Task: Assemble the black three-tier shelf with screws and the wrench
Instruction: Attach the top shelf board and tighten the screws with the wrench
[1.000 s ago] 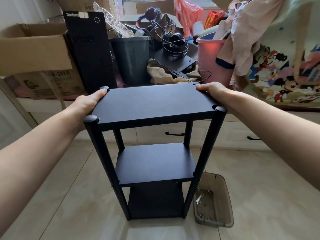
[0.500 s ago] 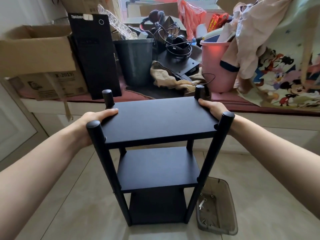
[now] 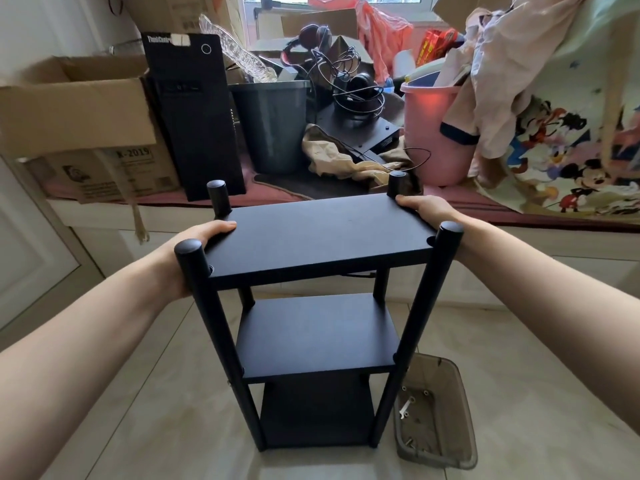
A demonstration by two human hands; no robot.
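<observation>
The black three-tier shelf point(image 3: 311, 306) stands upright on the tiled floor point(image 3: 138, 410), right in front of the person. The top board point(image 3: 322, 233) sits between the four round posts, a bit below their tops.

The left hand point(image 3: 194, 247) grips the left short edge of the top board, with the thumb lying on top. The right hand point(image 3: 429, 211) grips the right short edge near the far post, fingers curled over the edge.

The step looks like setting the top board level at the right height. To do it well, both hands should press the same amount, so no corner dips. The small holes near the board's corners should line up with the holes in the posts. Then one hand could hold the board while the other goes for a screw.

The boards are flat, thin rectangles with a dull, smooth black face. The posts are long round sticks with flat tops, and they look smooth too. They may slip a little in a loose grip.

A see-through brown plastic tray point(image 3: 450, 455) sits on the floor just beside the shelf's right foot. Inside lie a small shiny metal wrench point(image 3: 404, 408) and a few little screws point(image 3: 409, 442). The floor is pale and glossy.
</observation>
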